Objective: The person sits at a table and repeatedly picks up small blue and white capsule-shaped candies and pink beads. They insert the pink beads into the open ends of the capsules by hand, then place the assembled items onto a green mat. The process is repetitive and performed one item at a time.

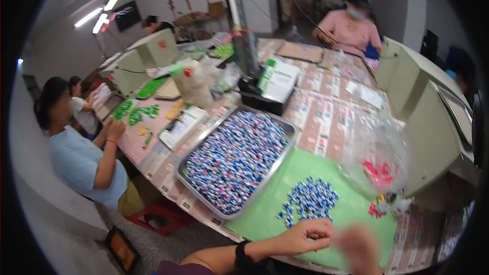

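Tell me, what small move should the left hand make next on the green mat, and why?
Probably reach forward to the small pile of blue and white pieces. The left hand rests at the near edge of the green mat, fingers curled just short of the pile, and the blurred right hand is beside it.

Head camera, looking down and forward over a long work table.

One wide fisheye view from the person's head, close above the green mat [265, 209] at the near edge, facing along the table [326, 117] toward seated people at its left side and far end; edges bend near the rim.
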Tool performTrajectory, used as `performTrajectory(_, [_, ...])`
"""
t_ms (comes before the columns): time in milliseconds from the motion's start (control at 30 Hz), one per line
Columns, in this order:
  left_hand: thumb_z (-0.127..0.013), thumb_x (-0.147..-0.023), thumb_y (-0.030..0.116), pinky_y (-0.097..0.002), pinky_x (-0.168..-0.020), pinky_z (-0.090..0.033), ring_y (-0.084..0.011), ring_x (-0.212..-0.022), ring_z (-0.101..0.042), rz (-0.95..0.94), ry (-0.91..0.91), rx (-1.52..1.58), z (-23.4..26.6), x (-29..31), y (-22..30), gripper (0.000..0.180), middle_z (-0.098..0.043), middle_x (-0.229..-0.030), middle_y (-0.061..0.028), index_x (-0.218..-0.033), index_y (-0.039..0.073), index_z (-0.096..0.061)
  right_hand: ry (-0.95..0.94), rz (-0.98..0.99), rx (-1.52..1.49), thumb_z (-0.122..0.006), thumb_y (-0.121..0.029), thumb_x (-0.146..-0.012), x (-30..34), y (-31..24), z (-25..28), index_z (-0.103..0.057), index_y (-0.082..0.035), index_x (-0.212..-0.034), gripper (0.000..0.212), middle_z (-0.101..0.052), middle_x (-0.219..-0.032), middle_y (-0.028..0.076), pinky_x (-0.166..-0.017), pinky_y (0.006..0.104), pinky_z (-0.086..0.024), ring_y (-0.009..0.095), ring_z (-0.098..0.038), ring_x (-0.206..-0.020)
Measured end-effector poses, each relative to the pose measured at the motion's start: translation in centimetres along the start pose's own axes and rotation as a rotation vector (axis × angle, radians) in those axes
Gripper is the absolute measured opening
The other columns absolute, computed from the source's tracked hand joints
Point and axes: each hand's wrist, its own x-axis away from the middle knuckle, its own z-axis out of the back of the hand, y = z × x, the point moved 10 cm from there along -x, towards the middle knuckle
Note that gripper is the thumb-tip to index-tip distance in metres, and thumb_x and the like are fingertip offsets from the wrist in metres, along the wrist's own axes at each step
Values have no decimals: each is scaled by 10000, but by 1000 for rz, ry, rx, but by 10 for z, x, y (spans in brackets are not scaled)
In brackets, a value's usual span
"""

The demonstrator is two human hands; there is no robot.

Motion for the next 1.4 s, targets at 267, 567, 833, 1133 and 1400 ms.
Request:
performTrajectory(267, [-575, -938, -30, -266, -762, -547, -135, -870, -628, 122, 99, 121, 5, -2, -4, 167, -594, -1086, -92, -1076, -15, -668, -135, 17, 85, -523, 191, -681, -14, -5, 7, -423, -5, -766, 236, -550, -895, 142, -687, 332, -463, 315, -560, -795])
performTrajectory(567, [-644, -893, -44, -273, -834, -543, -139, -988, -634, 149, 346, 134, 39, 19, -12, 294, -645, -1159, -92, -1186, -17, -629, -243, -63, 554, -494, 108, -710, -10, 49, 7, -475, -52, -820, 195, -517, -747, 107, -671, 414, -389, 329, -520, -731])
performTrajectory(833, [-654, -893, -37, -278, -865, -545, -165, -979, -663, 126, 359, 185, 43, 22, -14, 252, -655, -1098, -96, -1144, -35, -635, -294, -98, 764, -504, 81, -719, -15, 56, 3, -487, -68, -826, 185, -530, -740, 77, -683, 395, -365, 297, -537, -736])
performTrajectory(1133, [-643, -906, -5, -290, -807, -571, -198, -919, -691, 168, 381, 337, 39, 19, -21, 243, -672, -1116, -160, -1145, -39, -612, -117, -274, 234, -574, 134, -791, -18, 36, 23, -416, -61, -799, 251, -554, -832, 67, -725, 306, -429, 184, -544, -796])
performTrajectory(1400, [-643, -912, 19, -296, -833, -569, -209, -939, -686, 193, 332, 452, 30, 14, -20, 232, -653, -1159, -178, -1136, -39, -621, 75, -76, -91, -582, 132, -858, -10, 2, 13, -428, -51, -812, 243, -564, -898, 87, -690, 262, -450, 142, -526, -772])
